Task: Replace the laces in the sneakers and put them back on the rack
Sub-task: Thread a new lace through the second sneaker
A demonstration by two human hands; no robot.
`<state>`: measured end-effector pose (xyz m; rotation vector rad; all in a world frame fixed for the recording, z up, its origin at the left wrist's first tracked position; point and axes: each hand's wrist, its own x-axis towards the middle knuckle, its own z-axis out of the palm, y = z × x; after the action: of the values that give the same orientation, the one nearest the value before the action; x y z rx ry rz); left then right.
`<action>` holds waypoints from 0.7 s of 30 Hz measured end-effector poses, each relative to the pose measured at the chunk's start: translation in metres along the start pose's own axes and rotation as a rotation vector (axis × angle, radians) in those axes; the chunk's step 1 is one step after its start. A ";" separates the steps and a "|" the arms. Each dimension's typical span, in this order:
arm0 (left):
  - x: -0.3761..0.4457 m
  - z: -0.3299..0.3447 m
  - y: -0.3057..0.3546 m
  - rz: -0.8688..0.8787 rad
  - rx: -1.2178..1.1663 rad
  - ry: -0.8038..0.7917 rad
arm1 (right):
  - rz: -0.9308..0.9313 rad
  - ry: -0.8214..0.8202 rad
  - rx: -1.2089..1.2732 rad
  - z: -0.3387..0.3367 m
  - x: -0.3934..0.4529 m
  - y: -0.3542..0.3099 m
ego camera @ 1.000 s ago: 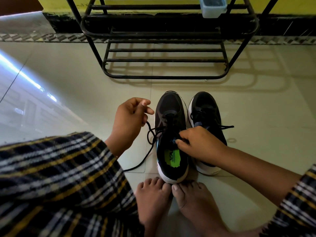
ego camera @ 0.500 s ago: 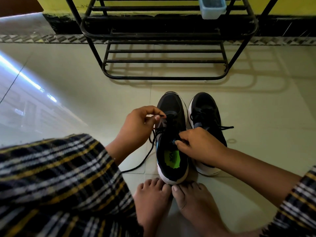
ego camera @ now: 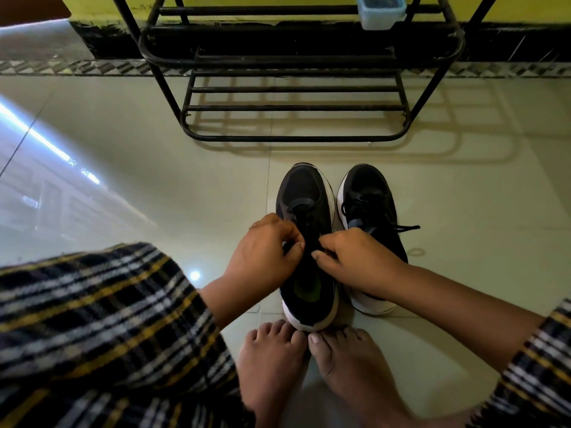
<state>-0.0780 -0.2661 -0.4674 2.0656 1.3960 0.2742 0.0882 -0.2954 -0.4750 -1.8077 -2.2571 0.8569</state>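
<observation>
Head view, looking down: two black mesh sneakers with white soles sit side by side at centre frame on the pale glossy floor tiles (ego camera: 154,168), toes towards the black metal tube shoe rack (ego camera: 293,138) at the top. All the action is on the left-hand sneaker (ego camera: 304,193). The left hand (ego camera: 262,251) has its fingers curled in and pinching at the thin black lace (ego camera: 309,230) over the tongue, and the right hand (ego camera: 355,257) meets it from the other side, fingertips closed on the same lace. Both grips look tight and small, a pinch rather than a fist.

That lace should be soft, limp and light, so it will flop the moment it is released; the stiff tip is probably the best place to hold it for threading. The shoe itself looks light but springy, best taken by the heel collar or the sole edge, and bare feet (ego camera: 278,362) are braced against its heel at lower centre.

The right-hand sneaker (ego camera: 367,193) is already laced, a loose end trailing right.

Hard to read: black lace on black mesh, so which eyelet is in play cannot be told, and the hands cover the knot area. A pale blue plastic tub (ego camera: 381,12) on the rack is cut off by the top edge, and plaid sleeves (ego camera: 92,319) fill the lower corners.
</observation>
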 end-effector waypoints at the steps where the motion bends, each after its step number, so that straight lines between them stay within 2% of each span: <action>1: -0.001 0.003 0.000 -0.025 -0.007 0.028 | -0.003 0.003 0.001 0.000 0.000 0.000; 7: -0.002 0.009 0.001 -0.135 -0.138 0.136 | 0.000 0.000 0.014 -0.001 -0.001 -0.001; 11: -0.003 0.010 0.003 -0.256 -0.469 0.065 | 0.002 -0.013 0.004 -0.002 -0.001 -0.002; 13: -0.003 0.010 0.002 -0.290 -0.559 0.040 | 0.004 -0.016 0.004 -0.002 -0.001 -0.002; 17: -0.003 0.008 0.002 -0.300 -0.627 0.013 | 0.010 -0.016 0.007 -0.002 -0.002 -0.002; 21: -0.001 0.008 0.001 -0.292 -0.595 0.004 | 0.004 -0.015 0.012 -0.003 -0.002 -0.003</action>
<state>-0.0739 -0.2705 -0.4729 1.3641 1.3861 0.4988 0.0869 -0.2966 -0.4707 -1.8075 -2.2528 0.8856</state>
